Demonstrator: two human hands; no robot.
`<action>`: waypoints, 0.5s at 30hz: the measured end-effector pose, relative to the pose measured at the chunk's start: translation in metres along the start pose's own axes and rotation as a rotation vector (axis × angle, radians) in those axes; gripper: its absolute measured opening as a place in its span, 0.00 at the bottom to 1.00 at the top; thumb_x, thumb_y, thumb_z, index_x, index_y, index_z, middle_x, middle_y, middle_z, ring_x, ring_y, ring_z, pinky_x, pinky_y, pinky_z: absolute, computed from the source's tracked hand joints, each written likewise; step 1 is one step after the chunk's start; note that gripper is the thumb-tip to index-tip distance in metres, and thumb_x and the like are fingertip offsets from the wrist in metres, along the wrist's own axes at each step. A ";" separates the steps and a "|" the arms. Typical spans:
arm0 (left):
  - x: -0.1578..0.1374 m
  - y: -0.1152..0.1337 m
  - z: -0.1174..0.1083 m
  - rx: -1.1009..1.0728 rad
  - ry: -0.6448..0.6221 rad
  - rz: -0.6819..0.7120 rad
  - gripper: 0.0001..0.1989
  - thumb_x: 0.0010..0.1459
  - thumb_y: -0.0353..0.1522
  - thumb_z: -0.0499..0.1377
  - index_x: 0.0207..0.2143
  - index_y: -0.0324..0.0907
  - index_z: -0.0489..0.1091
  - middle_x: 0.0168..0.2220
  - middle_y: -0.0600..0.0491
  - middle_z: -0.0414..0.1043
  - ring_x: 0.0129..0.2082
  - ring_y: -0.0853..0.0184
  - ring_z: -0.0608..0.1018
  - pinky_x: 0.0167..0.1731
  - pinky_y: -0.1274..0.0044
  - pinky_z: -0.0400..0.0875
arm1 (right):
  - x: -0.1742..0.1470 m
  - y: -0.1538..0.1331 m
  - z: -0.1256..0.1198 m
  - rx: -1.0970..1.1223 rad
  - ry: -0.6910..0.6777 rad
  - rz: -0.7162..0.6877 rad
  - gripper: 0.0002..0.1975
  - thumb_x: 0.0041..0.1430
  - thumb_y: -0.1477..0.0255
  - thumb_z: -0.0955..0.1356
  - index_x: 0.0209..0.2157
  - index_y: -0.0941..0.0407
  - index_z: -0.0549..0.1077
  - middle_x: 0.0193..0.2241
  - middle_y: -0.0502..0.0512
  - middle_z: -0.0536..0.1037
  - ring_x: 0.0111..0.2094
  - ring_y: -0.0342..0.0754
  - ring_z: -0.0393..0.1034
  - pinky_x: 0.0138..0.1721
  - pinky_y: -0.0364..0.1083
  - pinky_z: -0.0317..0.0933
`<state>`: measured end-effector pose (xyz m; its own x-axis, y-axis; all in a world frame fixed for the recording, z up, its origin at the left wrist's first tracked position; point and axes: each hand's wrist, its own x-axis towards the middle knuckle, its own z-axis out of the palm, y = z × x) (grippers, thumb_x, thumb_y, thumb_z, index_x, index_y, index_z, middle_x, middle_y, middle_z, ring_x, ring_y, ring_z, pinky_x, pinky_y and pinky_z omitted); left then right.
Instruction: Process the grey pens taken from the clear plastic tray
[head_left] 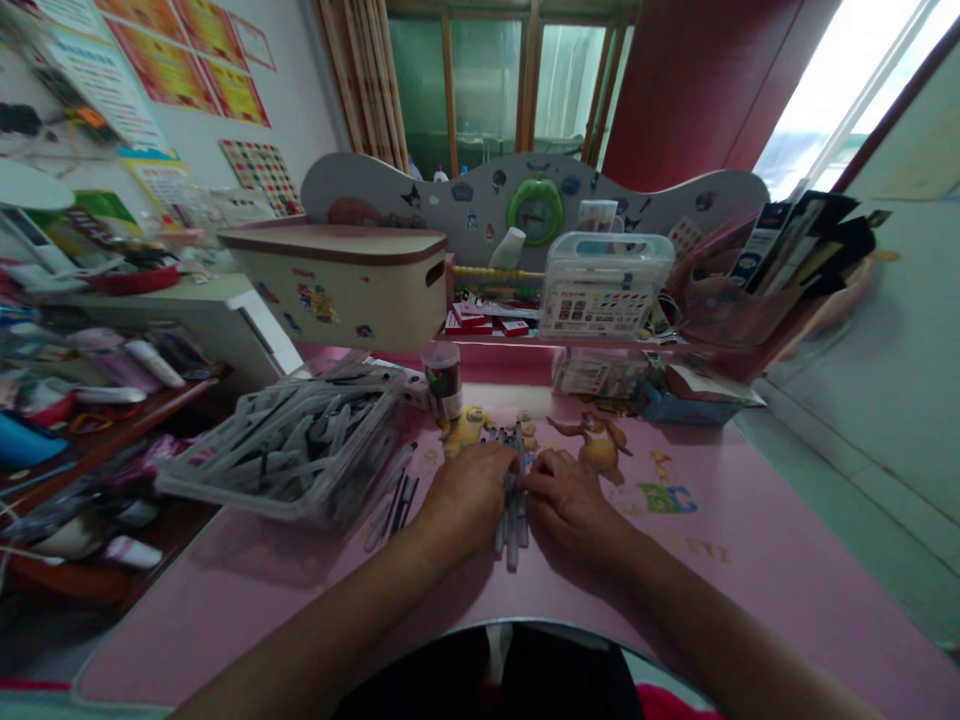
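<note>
My left hand (478,492) is closed around one side of a bundle of grey translucent pens (512,530) over the middle of the pink desk. My right hand (566,497) has its fingers curled in against the bundle's other side. The pens point away from me, their dark ends showing beyond my hands; the middle of the bundle is partly covered by my fingers. Left of my left hand, several loose pens (401,505) lie on the desk. Beside them stands a clear plastic box (337,500) heaped with similar pens and pen parts.
Behind my hands stands a clear cup (442,380). A lidded cream bin (352,290), a clear carry case (607,295) and a green clock (535,212) are on the desk's raised shelf. A blue box (690,402) sits at the back right.
</note>
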<state>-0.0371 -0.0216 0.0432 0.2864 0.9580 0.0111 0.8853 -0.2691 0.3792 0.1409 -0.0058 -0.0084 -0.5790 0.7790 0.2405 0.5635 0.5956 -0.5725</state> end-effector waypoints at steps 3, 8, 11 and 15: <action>0.002 0.002 0.005 0.041 0.019 -0.042 0.13 0.60 0.23 0.51 0.40 0.39 0.75 0.41 0.40 0.78 0.42 0.52 0.79 0.40 0.68 0.70 | 0.001 0.001 0.000 -0.041 -0.069 0.002 0.10 0.64 0.77 0.64 0.43 0.56 0.77 0.36 0.56 0.71 0.41 0.51 0.63 0.43 0.50 0.55; 0.002 0.003 0.016 0.072 -0.049 -0.015 0.14 0.58 0.22 0.52 0.41 0.38 0.75 0.42 0.38 0.77 0.40 0.50 0.79 0.37 0.67 0.70 | 0.003 -0.001 -0.001 -0.066 -0.079 0.085 0.04 0.63 0.74 0.65 0.36 0.57 0.73 0.34 0.55 0.73 0.39 0.50 0.65 0.41 0.48 0.55; 0.005 0.002 0.022 0.014 -0.028 -0.002 0.14 0.57 0.21 0.52 0.39 0.38 0.76 0.41 0.38 0.77 0.41 0.50 0.79 0.38 0.66 0.70 | 0.003 -0.001 0.000 -0.054 -0.064 0.147 0.02 0.62 0.74 0.66 0.35 0.57 0.71 0.35 0.55 0.74 0.39 0.50 0.67 0.41 0.47 0.54; 0.009 -0.005 0.030 -0.103 0.037 -0.009 0.13 0.60 0.25 0.52 0.37 0.39 0.77 0.40 0.41 0.77 0.41 0.53 0.79 0.42 0.67 0.70 | 0.004 0.002 0.002 -0.030 0.007 0.277 0.03 0.60 0.76 0.65 0.36 0.56 0.70 0.32 0.54 0.75 0.34 0.49 0.67 0.36 0.46 0.53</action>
<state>-0.0277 -0.0145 0.0142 0.2636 0.9638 0.0407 0.8450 -0.2511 0.4722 0.1386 -0.0022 -0.0096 -0.3966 0.9142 0.0831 0.7174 0.3651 -0.5934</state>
